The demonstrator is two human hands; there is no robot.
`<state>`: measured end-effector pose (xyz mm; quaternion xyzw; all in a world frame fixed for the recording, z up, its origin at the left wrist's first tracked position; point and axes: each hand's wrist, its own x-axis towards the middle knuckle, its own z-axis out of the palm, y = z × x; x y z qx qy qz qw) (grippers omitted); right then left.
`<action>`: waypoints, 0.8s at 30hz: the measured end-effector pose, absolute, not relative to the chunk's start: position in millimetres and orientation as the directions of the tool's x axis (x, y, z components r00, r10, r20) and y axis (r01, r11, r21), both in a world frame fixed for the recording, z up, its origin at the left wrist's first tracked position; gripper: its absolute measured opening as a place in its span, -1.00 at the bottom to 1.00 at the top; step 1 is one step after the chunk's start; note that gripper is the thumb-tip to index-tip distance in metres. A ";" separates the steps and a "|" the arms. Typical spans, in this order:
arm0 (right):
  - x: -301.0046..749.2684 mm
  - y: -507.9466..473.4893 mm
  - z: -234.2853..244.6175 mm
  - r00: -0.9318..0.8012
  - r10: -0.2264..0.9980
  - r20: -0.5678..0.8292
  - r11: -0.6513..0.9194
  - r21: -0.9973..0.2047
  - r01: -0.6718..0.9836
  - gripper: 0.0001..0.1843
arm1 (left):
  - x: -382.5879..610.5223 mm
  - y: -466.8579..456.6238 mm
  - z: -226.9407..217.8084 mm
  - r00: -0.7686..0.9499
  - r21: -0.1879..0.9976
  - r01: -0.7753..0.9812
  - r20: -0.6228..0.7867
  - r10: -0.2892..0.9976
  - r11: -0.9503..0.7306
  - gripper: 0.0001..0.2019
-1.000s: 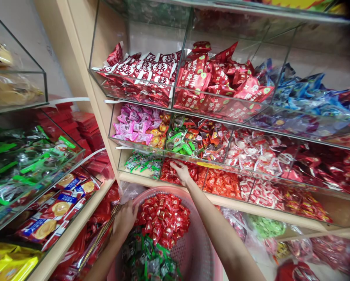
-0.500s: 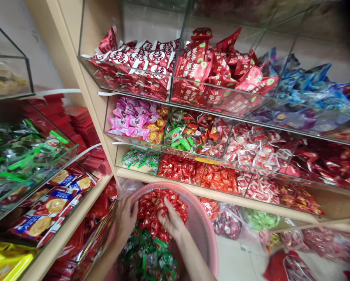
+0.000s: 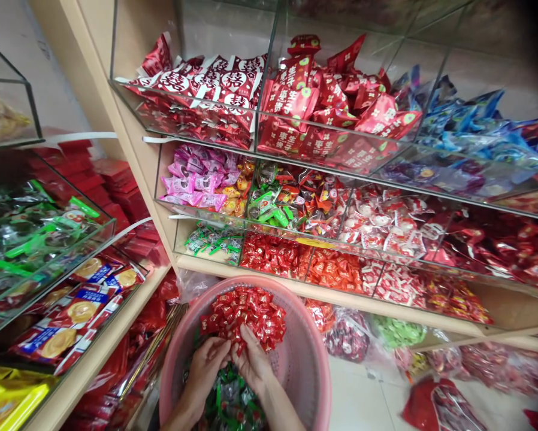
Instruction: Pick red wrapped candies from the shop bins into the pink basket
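Note:
A pink plastic basket [image 3: 316, 383] stands in front of me. Red-wrapped candies [image 3: 255, 308] are heaped in its far part, with green-and-clear wrapped candies [image 3: 239, 398] in the near part. Above the candies, inside the rim, my two hands are close together with the fingertips nearly meeting. My left hand [image 3: 210, 362] is closed, thumb against fingers; what it pinches is hidden. My right hand [image 3: 253, 362] is closed too, thumb up, and a bit of red wrapper shows at its fingertips against the red heap.
Clear-walled shelf bins of candies rise behind the basket, with red-and-white packets [image 3: 219, 78] on top and blue packets [image 3: 471, 126] at the right. A left shelf holds cookie packs [image 3: 80, 311] and green-wrapped sweets [image 3: 44, 227]. Bagged candies [image 3: 347, 335] lie on the tiled floor [image 3: 363, 395].
My left hand has moved from the basket's left side in over the candies, beside my right hand. My right hand has dropped slightly towards me. The view has shifted a little.

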<state>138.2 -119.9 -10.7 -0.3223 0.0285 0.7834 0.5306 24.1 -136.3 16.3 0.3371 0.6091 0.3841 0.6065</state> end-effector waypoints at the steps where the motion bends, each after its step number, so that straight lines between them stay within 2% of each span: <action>1: 137.9 -120.9 -11.7 -0.231 0.816 -0.530 -0.437 -0.303 -0.847 -0.69 | 24.7 -137.4 15.9 -0.041 0.878 -0.046 -0.478 0.878 0.476 -0.59; 7: 138.2 -123.2 -13.0 -0.227 0.806 -0.547 -0.453 -0.323 -0.831 -0.70 | 24.8 -140.9 11.8 -0.016 0.900 0.000 -0.435 0.900 0.435 -0.62; 13: 138.6 -124.6 -12.6 -0.242 0.808 -0.538 -0.447 -0.291 -0.846 -0.68 | 15.3 -138.3 7.4 0.008 0.910 0.015 -0.414 0.910 0.414 -0.64; 19: 142.0 -122.6 -13.7 -0.228 0.789 -0.571 -0.425 -0.240 -0.873 -0.71 | -3.0 -126.5 17.7 -0.099 0.899 -0.019 -0.438 0.894 0.438 -0.57; 24: 145.4 -122.3 -11.6 -0.250 0.781 -0.572 -0.440 -0.221 -0.870 -0.70 | -15.0 -106.2 7.2 -0.288 0.875 -0.199 -0.484 0.827 0.442 -0.54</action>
